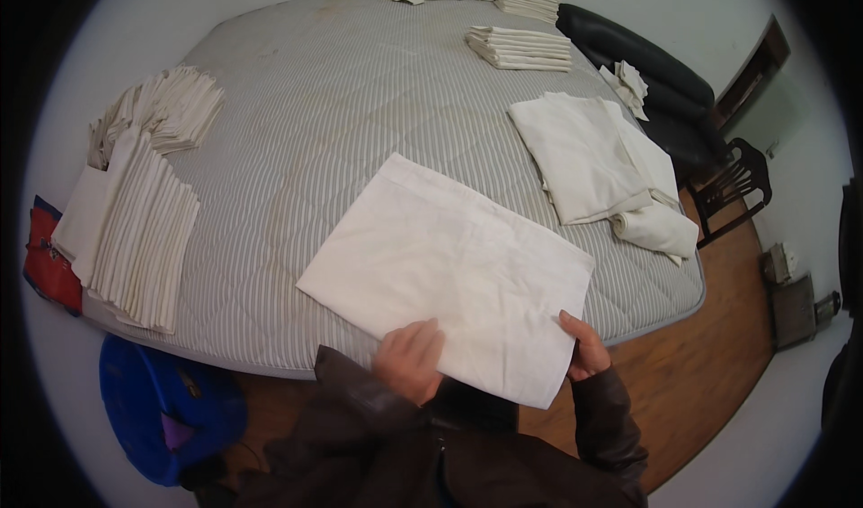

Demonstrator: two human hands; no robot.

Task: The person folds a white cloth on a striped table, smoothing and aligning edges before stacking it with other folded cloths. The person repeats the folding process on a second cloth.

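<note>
A white cloth [452,258], laid out in a flat rectangle, rests on the striped mattress [283,171] with its near corner hanging past the mattress edge. My right hand [588,346] grips the right side of that cloth, thumb on top and fingers hidden beneath. Near the cloth's lower left edge, my left hand [411,359] lies on top with fingers together; it is blurred, and whether it pinches the fabric cannot be told. To the right lie several loosely layered white cloths [586,157] and a rolled cloth [657,228].
Folded cloth stacks stand at the left [141,231] and far right [519,48]. A blue plastic tub [135,407] sits on the floor below the mattress's near left edge. Beyond the right side are a black sofa [647,56] and a dark wooden chair [735,184].
</note>
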